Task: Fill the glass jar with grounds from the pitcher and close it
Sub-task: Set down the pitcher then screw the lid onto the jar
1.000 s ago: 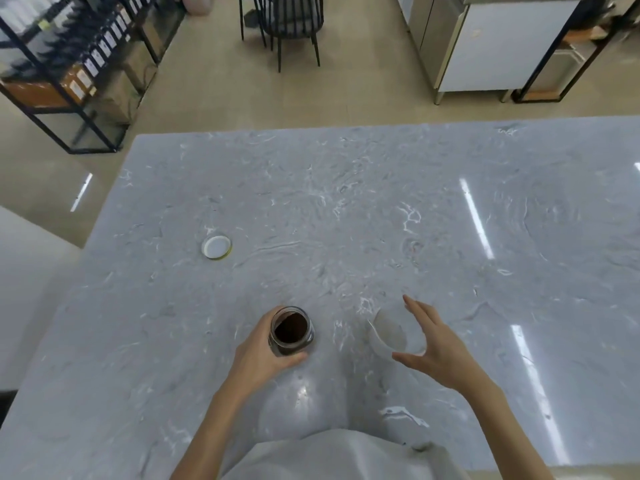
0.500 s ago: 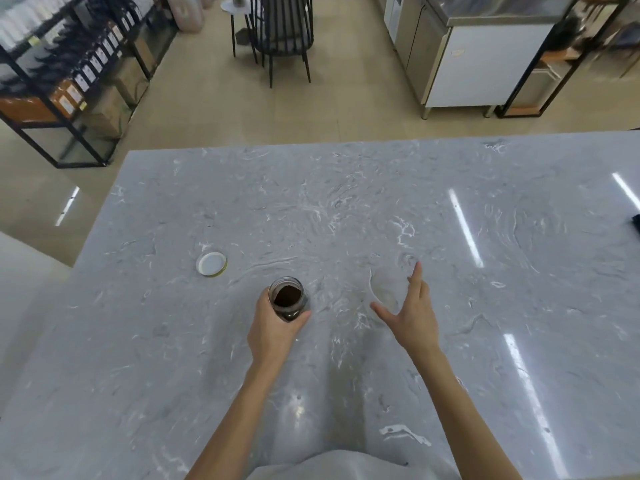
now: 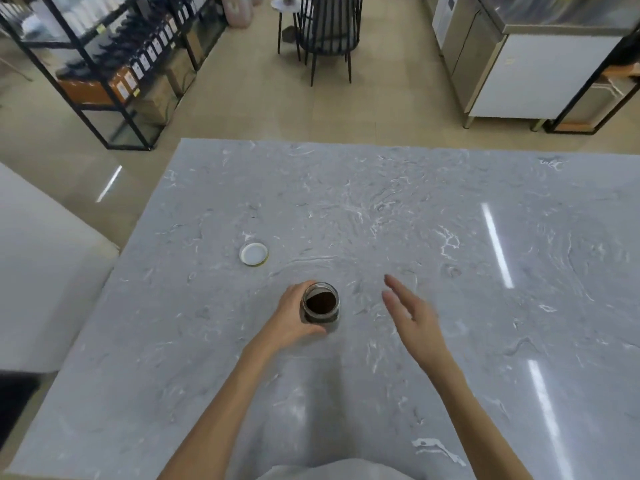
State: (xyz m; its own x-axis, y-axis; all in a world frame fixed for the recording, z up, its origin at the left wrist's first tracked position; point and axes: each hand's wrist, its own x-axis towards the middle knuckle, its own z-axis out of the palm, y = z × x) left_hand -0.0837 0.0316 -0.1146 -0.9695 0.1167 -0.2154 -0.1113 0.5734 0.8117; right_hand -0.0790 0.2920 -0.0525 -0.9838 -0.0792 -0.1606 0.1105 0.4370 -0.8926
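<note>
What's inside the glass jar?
The glass jar holds dark brown grounds, seen through its open mouth. The left hand wraps its left side, hiding that part of the glass. Its bottom can't be seen under the grounds.

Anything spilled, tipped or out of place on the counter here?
Nothing stands out. The glass jar stands upright in the left hand, grounds inside, no spill visible on the counter. Its lid lies apart, beyond it. The right hand is empty.

We see bare worktop all around; only the open jar (gripped by the left hand) and the lid stand in the way.
</note>
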